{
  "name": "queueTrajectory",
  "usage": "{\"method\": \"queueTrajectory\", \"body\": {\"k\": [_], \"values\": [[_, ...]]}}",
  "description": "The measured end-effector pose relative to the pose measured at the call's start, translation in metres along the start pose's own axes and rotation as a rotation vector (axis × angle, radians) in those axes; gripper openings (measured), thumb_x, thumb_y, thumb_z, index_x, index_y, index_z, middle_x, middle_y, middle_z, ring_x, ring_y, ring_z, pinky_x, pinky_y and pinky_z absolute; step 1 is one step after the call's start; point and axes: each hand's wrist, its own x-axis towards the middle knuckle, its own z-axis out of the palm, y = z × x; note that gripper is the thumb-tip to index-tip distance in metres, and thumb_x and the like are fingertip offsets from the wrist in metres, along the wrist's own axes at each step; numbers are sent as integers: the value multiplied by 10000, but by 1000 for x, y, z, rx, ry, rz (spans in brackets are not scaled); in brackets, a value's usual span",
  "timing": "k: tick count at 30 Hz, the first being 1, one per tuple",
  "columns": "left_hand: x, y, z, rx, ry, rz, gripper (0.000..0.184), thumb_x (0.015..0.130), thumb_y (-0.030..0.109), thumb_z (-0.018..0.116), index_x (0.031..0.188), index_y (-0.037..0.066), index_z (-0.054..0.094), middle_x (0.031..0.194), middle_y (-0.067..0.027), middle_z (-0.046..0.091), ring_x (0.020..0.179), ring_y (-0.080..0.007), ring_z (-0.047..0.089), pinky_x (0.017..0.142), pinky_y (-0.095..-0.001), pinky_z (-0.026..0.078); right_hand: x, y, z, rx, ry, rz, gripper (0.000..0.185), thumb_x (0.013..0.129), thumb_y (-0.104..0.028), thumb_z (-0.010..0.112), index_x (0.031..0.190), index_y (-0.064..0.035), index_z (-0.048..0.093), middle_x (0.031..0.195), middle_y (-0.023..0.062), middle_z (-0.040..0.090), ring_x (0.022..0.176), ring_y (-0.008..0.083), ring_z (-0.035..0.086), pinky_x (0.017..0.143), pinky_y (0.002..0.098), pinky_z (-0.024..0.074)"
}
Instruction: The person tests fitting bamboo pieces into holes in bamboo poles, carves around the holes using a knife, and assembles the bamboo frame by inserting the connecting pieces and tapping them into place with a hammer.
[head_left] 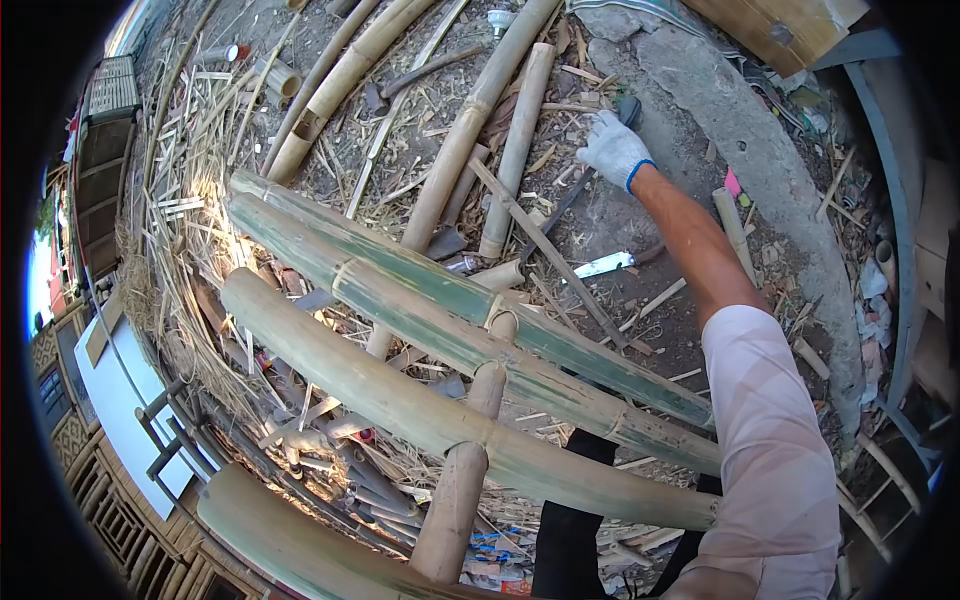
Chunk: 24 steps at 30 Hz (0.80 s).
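Observation:
My right hand point(612, 150), in a white glove with a blue cuff, is at the upper right, its fingers closed around a dark long-bladed tool point(568, 205). The tool's dark end sticks out above the hand and its blade slants down to the left over the ground. A knife with a bright blade point(603, 265) lies below the hand. Large green-tan bamboo poles point(420, 310) cross the view in front of my body, with shorter bamboo pieces point(450, 510) fitted crosswise between them. My left hand is out of view.
More bamboo poles point(470, 125) and a hammer point(376, 98) lie on the ground among shavings. A concrete edge point(740, 150) runs along the right, with a wooden board point(760, 30) above it. Thin bamboo strips point(185, 240) are heaped at the left.

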Motion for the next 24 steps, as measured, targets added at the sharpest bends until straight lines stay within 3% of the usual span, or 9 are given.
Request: {"method": "queueTrajectory", "body": {"k": [3,9,11,12,13,14,17,19,24], "values": [[13,3,-1,-31,24,-2,466,1008,376,689,1451,243,631,1416,17,669,1331,-211,619,1204,-610,313,-76,24,-44,161,-153,57,122,1007,-180,635,1077,-160,732,961,145,790,955,329,794,1003,525,546],[29,26,-18,-26,-85,36,407,1053,336,604,1449,242,631,1437,26,676,1326,-191,620,1178,-565,346,-381,41,-196,667,-281,895,237,1062,-277,622,1221,-101,624,986,236,778,1022,491,755,874,632,567],[43,19,-24,-15,-222,89,612,929,576,786,1422,240,652,1438,-4,660,1421,-258,569,1297,-737,179,-500,38,-270,687,-227,1124,284,1059,-338,636,1203,-96,606,966,241,763,997,508,742,865,620,561],[62,26,-41,-137,-270,38,655,920,606,790,1437,229,647,1448,-24,656,1431,-257,558,1307,-738,161,-563,34,-306,685,-195,1247,312,1057,-369,642,1195,-93,596,956,244,756,984,517,736,861,614,559],[87,40,-62,-254,-337,4,700,911,636,794,1452,219,642,1458,-45,652,1440,-255,547,1317,-740,143,-627,20,-339,654,-179,1390,309,1051,-359,650,1191,-90,588,940,240,749,962,504,738,846,606,556],[111,70,-78,-184,-260,166,1035,577,597,965,1428,113,630,1326,-141,699,1190,-338,671,1186,-729,356,-689,3,-369,616,-160,1530,307,1046,-348,657,1187,-87,579,924,235,742,940,491,741,832,598,554],[146,157,-63,-235,-425,436,1192,511,659,993,1453,40,606,1349,-197,698,1223,-383,666,1189,-640,406,-846,-73,-439,538,171,1942,282,1028,-276,666,1197,-66,582,832,197,685,795,373,734,759,523,546],[176,230,-51,-310,-643,489,1223,555,702,982,1477,4,582,1344,-240,711,1236,-438,691,1125,-530,507,-934,-128,-465,485,173,2190,288,1034,-229,635,1260,-51,625,768,163,629,718,257,676,718,451,534],[225,444,-27,-456,-630,625,1103,670,715,940,1402,-33,591,1251,-282,731,1133,-472,738,939,-561,597,-1101,-261,-414,516,482,2575,430,1099,-395,606,1024,6,743,723,125,606,706,176,609,691,416,512]]}}
